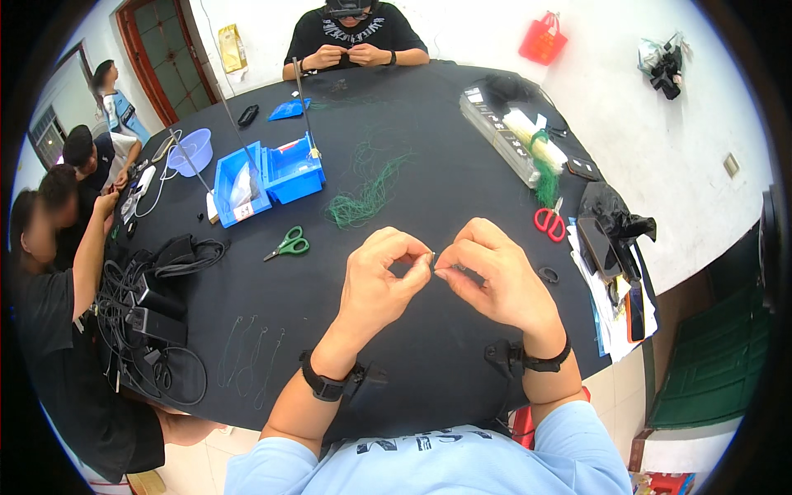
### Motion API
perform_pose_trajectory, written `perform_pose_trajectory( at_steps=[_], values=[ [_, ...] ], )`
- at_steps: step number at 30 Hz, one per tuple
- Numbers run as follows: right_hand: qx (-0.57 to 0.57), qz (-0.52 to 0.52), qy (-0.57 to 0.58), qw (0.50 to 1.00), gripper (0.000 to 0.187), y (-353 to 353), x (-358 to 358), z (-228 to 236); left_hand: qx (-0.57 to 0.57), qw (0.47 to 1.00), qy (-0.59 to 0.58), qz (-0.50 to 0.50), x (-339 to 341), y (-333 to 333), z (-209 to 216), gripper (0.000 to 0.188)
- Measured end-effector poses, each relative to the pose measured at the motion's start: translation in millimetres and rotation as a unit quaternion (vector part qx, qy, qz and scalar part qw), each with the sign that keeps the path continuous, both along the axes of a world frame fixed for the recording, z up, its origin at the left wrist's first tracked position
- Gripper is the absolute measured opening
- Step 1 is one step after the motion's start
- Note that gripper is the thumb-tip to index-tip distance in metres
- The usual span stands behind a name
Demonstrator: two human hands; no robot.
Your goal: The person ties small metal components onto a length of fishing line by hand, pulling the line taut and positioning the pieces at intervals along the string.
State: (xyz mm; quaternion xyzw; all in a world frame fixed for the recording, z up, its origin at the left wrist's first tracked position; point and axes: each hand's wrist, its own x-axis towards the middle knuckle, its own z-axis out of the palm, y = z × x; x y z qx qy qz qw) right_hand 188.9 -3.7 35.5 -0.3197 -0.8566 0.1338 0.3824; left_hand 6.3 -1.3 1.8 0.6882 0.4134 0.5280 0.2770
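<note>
At frame centre I see my left hand [381, 279] and right hand [495, 276] pinching one thin green wire [434, 259]; I think it can slip onto the black table [412, 165].

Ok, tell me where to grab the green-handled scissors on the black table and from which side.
Take the green scissors by the looped handles, which lie at their right end, toward the middle of the black table. The shut blades point left and slightly toward the person. Coming from above with the left hand looks best, as it is nearer and the handles face it.
</note>
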Motion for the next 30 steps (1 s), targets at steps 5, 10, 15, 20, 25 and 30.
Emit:
perform_pose_trajectory(
  at_steps=[5, 10, 15, 20, 25, 30],
  values=[
    [0.016, -0.005, 0.014, 1.0, 0.015, 5, 5, 1, 0.043, 0.995, 0.064, -0.056, 3, -1, -1, 0.005],
    [-0.04, -0.018, 0.06, 0.997, 0.01, 12, 11, -1, 0.015, 0.994, 0.026, -0.108, 4, -4, 1, 0.008],
    [-0.048, -0.013, 0.081, 0.995, 0.006, 18, 11, -6, 0.03, 0.993, 0.004, -0.114, 3, -5, 5, 0.008],
    [-0.08, -0.027, 0.098, 0.992, 0.007, 20, 11, -12, 0.022, 0.994, -0.008, -0.105, -1, -6, 8, 0.007],
    [-0.1, -0.015, 0.123, 0.987, 0.006, 23, 10, -19, 0.024, 0.997, -0.019, -0.074, -1, -5, 8, 0.004],
    [-0.046, -0.023, 0.057, 0.997, 0.01, 15, 1, -13, 0.011, 1.0, -0.025, -0.014, 0, -5, 9, 0.004]
  ],
)
